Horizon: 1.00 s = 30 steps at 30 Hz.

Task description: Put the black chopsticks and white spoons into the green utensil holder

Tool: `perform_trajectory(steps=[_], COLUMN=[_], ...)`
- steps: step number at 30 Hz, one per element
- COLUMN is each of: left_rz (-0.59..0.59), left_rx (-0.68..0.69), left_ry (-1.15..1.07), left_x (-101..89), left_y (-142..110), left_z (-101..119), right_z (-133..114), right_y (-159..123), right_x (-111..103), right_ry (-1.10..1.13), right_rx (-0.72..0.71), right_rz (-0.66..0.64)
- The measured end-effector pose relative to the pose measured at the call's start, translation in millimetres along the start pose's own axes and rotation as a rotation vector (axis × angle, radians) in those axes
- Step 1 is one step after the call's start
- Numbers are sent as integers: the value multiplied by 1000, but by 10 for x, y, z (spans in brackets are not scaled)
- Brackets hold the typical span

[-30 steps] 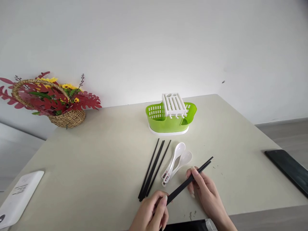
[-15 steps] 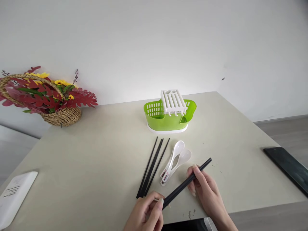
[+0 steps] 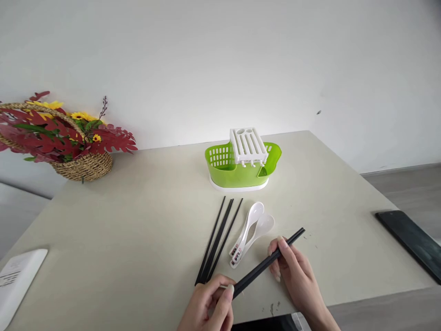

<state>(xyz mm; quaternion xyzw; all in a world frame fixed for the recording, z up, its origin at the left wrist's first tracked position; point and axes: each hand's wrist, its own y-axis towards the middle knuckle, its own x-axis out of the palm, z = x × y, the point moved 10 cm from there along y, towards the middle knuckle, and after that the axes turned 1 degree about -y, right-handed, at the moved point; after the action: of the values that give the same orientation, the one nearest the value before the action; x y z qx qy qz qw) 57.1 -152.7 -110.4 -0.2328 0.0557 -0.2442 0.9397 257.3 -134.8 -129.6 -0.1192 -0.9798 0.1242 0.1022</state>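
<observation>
A pair of black chopsticks (image 3: 257, 271) slants across the front of the table, lying side by side between my hands. My left hand (image 3: 212, 303) pinches the lower left end, while my right hand (image 3: 294, 269) grips near the upper right tips. More black chopsticks (image 3: 217, 243) lie on the table just beyond my left hand. Two white spoons (image 3: 251, 234) rest partly overlapped to their right, with printed labels on the handles. Behind these stands a green basket (image 3: 237, 177) with a white slotted rack (image 3: 248, 145) across its top.
A wicker basket of flowers (image 3: 82, 168) stands at the back left by the wall. A white device (image 3: 22, 285) lies at the left edge, and a black phone (image 3: 409, 243) at the right. Something black (image 3: 268, 323) shows at the table's front edge.
The held chopsticks' tips, uneven and slightly apart a second ago, now lie close together and nearly level. My left hand has shifted slightly left. The view has turned a little right.
</observation>
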Motion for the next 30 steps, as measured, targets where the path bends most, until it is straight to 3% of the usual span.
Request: perform_trajectory(steps=[9,15,21,25,27,30], left_rz=[-47,-87,-112,-148,-114,91], left_rx=[35,88,150,209,275,468], left_ry=[-42,-47,-35,39,44,12], left_x=[24,40,58,71,9,-300], left_y=[29,-34,-93,-123,-87,74], left_z=[-35,-30,43,91,203,566], right_z=[15,-18,-230,-371,-502,-835], right_y=[18,-16,-130,-188,-199,-193], right_x=[-21,-150,-350,-398,-426,-425], right_ry=[-27,-12,61,107,147,173], right_rx=[-4,10,-42,-57,-90,-209], right_rz=[32,45,220,266,297,342])
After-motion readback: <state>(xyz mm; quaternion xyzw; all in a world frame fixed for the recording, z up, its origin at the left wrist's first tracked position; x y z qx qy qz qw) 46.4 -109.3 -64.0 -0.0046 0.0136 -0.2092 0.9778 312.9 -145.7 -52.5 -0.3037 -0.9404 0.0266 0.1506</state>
